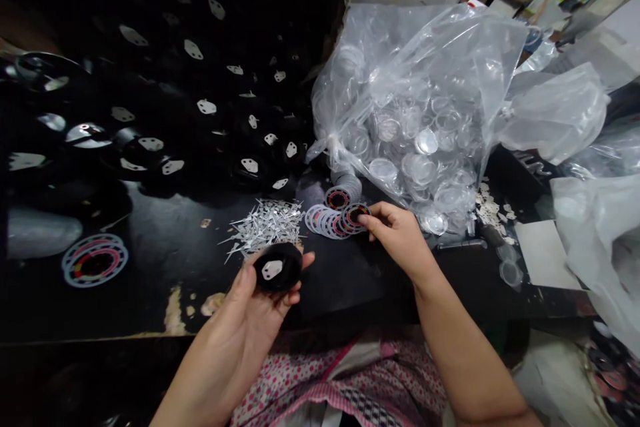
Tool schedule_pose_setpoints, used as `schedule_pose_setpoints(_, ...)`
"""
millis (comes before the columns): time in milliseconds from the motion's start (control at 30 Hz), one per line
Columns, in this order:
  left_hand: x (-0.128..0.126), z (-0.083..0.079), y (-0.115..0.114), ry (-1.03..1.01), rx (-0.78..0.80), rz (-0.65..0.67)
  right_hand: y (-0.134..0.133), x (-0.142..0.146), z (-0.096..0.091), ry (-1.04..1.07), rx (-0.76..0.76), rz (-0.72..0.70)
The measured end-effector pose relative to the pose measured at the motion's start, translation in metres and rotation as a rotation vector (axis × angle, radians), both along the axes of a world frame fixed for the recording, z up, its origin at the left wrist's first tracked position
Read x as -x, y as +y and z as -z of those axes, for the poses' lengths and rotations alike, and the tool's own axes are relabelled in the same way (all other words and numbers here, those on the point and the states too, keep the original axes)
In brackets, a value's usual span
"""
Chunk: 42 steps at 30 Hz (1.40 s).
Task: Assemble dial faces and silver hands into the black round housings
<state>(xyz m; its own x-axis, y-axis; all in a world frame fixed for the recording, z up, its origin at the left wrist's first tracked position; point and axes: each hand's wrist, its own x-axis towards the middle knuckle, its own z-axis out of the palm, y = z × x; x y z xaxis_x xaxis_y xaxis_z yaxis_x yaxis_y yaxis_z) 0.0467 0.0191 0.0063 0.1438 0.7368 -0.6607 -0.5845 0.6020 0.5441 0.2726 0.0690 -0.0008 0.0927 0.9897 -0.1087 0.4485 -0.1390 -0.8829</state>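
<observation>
My left hand (250, 307) is wrapped round a round black gauge housing (287, 263) with a pale metal plate (273, 270) at its centre. At the fanned row of printed dial discs (325, 221), my right hand (395, 233) pinches the edge of a black dial disc (354, 215) with red marks between thumb and fingers. Just behind it stands a leaning stack of similar dials (338, 197). A heap of small white pointer needles (265, 223) lies beyond my left hand.
Many black housings (250, 165) with pale plates are piled at the back left. A clear plastic bag (415, 113) of transparent round covers stands at the back right. Two larger dial discs (95, 260) lie on the left of the black table (145, 293), near its front edge.
</observation>
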Motion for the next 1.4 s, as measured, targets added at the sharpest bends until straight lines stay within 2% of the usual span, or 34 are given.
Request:
schedule_pose_setpoints(167, 0.0, 0.002, -0.001, 0.015, -0.025, -0.015, 0.001, 0.0, -0.004, -0.041, -0.061, -0.039)
schedule_pose_setpoints(233, -0.001, 0.002, -0.001, 0.008, -0.079, -0.05, -0.002, 0.001, -0.009, -0.101, -0.139, -0.052)
schedule_pose_setpoints(300, -0.004, 0.001, -0.001, -0.004, -0.18, -0.085, -0.007, 0.007, -0.018, -0.18, -0.183, -0.138)
schedule_pose_setpoints(367, -0.007, 0.001, 0.0, -0.017, -0.286, -0.074, -0.014, 0.017, -0.027, -0.213, -0.13, -0.279)
schedule_pose_setpoints(433, -0.011, 0.002, -0.001, -0.016, -0.352, -0.033, -0.021, 0.028, -0.032, -0.149, -0.021, -0.371)
schedule_pose_setpoints(533, -0.013, 0.002, -0.004, 0.008, -0.377, -0.068, -0.028, 0.043, -0.031, 0.066, 0.074, -0.299)
schedule_pose_setpoints(633, -0.012, 0.002, -0.01, 0.003, -0.319, -0.167, -0.034, 0.049, -0.021, 0.348, 0.153, -0.185)
schedule_pose_setpoints(700, -0.01, 0.002, -0.013, -0.019, -0.266, -0.19, -0.038, 0.048, -0.017, 0.453, 0.163, -0.126)
schedule_pose_setpoints(800, -0.009, 0.001, -0.012, 0.007, -0.216, -0.176, -0.043, 0.044, -0.02, 0.344, 0.065, -0.073)
schedule_pose_setpoints(933, -0.013, -0.001, -0.012, 0.044, -0.198, -0.079, -0.047, 0.046, -0.033, 0.114, -0.1, -0.135)
schedule_pose_setpoints(1033, -0.017, 0.002, -0.017, 0.035, -0.197, 0.003, -0.047, 0.055, -0.039, 0.034, -0.176, -0.162)
schedule_pose_setpoints(1233, -0.014, 0.02, -0.024, 0.196, -0.284, 0.095, -0.045, 0.061, -0.037, 0.097, 0.026, -0.123)
schedule_pose_setpoints(1400, -0.011, 0.02, -0.022, 0.12, -0.279, 0.148, -0.044, 0.055, -0.036, 0.187, 0.078, -0.126)
